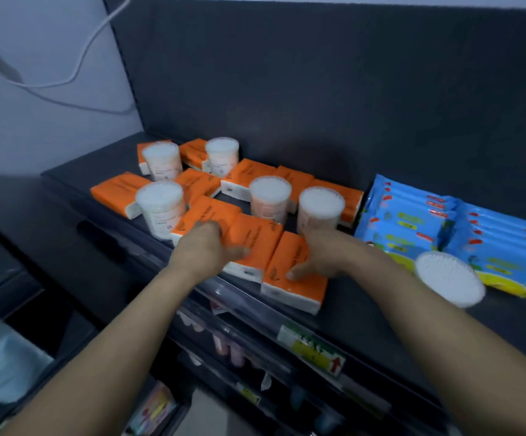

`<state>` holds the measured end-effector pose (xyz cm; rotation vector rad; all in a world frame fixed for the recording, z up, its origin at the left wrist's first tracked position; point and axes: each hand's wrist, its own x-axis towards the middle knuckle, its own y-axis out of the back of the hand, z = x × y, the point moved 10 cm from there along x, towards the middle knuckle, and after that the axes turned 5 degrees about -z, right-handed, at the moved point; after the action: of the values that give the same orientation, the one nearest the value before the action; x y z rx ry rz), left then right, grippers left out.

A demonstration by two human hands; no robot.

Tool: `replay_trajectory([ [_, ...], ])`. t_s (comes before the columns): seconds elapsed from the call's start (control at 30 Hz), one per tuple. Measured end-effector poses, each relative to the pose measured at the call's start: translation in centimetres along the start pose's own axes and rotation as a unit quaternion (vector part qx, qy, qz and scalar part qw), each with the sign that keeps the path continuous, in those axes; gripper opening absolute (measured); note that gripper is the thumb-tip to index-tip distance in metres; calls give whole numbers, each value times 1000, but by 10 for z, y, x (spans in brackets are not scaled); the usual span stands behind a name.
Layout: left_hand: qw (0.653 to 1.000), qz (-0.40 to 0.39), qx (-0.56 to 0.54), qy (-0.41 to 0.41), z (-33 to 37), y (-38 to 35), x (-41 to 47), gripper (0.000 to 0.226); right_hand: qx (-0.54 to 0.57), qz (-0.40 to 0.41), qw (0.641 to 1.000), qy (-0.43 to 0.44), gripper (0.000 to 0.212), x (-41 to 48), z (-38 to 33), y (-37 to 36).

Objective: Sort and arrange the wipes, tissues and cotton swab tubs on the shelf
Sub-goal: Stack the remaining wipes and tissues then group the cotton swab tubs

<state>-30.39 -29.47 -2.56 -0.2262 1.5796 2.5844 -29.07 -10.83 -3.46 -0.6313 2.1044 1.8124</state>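
Several orange tissue packs lie scattered on the dark shelf (365,306). My left hand (203,251) grips one front pack (255,239), fingers curled over its far left side and thumb across its top. My right hand (324,254) grips the neighbouring front pack (290,286), with the thumb on top and the fingers over its right edge. Several clear cotton swab tubs stand among the packs, such as one at the left (160,207) and one just beyond my right hand (320,207). Another tub (450,278) leans against the blue wipes packs (412,221) at the right.
The shelf's dark back panel rises right behind the goods. A price label (312,350) sits on the front rail, with lower shelves of small items beneath. A white cable (82,58) hangs on the wall at the left. Bare shelf shows at the front right.
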Motion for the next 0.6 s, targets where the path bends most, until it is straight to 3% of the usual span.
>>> replay_trajectory([
  [0.13,997,-61,48,-22,15,-10,7,63,41,26,995,-85,83,-9,13,1],
  [0.23,994,-92,44,-34,20,-16,10,68,139,14,984,-107,73,-17,16,-10],
  [0.4,990,-132,-35,-19,14,-20,15,79,332,60,930,-149,56,-34,23,-15],
  [0.5,979,-146,-141,-23,9,-20,17,51,479,59,862,-159,31,-35,24,-27],
  [0.6,963,-140,-227,-23,8,-12,12,38,532,107,828,-142,35,-42,30,-25],
])
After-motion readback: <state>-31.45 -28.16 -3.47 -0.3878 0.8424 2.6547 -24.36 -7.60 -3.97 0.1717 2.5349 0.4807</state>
